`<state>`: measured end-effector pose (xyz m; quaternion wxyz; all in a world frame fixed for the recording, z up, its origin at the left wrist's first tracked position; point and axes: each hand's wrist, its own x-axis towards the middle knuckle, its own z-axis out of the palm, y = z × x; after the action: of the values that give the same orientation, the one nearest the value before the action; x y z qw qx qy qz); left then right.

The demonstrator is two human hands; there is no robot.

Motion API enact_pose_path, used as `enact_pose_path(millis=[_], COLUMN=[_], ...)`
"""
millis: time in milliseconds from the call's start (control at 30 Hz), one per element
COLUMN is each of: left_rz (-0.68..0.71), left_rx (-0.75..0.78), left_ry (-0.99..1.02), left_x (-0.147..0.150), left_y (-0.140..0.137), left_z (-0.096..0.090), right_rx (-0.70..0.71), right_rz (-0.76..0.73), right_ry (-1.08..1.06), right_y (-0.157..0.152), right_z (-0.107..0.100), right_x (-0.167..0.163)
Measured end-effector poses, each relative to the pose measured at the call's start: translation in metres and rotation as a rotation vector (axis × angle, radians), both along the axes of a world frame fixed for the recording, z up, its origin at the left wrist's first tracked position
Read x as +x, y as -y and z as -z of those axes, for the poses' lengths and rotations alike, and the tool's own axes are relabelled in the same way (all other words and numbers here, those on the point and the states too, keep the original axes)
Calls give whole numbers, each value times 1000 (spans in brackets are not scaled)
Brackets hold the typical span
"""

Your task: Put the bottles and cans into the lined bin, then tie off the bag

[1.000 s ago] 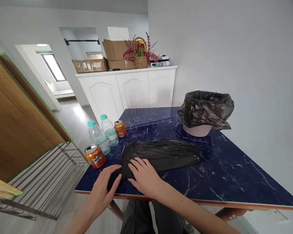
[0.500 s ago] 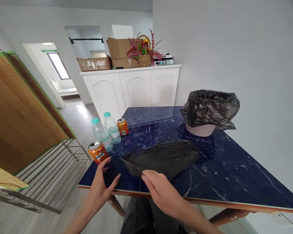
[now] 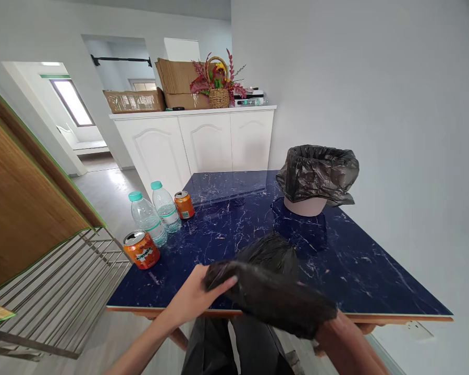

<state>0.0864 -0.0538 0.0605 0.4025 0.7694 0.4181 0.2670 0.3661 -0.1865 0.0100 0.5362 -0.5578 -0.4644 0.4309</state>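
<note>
Just left of and beyond the left grip (image 3: pixel 193 294), a squat orange metal can (image 3: pixel 143 252) bears the brand "MIRINDA", dark letters on white, slanting upward. Farther beyond the grip, the pale labels on two clear, teal-capped plastic bottles (image 3: pixel 148 221) (image 3: pixel 165 207) are too small to read.

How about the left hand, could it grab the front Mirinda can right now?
Probably yes, but it would likely have to let go of the black plastic bag first. The left hand is near the front Mirinda can, and nothing stands between them.
</note>
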Motion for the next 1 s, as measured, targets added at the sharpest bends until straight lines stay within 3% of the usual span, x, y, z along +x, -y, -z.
enact_pose_path(millis=[133,233,367,433,500,567,633,733,833,900,1000], left_rz=[-88,-105,-132,17,271,467,565,634,616,566,519], left_rx=[190,344,597,796,900,905,852,731,644,604,578], left_ry=[-102,-233,-256,-274,-309,-331,-327,-320,-349,-345,-309], left_x=[50,76,77,69,60,53,47,37,29,25,25], left_y=[-44,-78,-91,-82,-70,-59,-52,-50,-54,-55,-53], left_z=[5,19,31,28,22,17,15,20,31,37,42], right_rx=[-15,-16,182,357,519,614,647,679,649,586,406], right_rz=[96,196,361,348,146,-108,-239,-236,-204,-185,-160], right_ry=[39,280,701,857,976,1083,1175,1228,1163,1057,880], right_y=[-56,-94,-94,-76,-55,-43,-40,-52,-63,-65,-60], right_z=[6,23,30,22,12,9,15,39,58,57,40], right_x=[20,40,48,41,30,19,13,15,22,27,35])
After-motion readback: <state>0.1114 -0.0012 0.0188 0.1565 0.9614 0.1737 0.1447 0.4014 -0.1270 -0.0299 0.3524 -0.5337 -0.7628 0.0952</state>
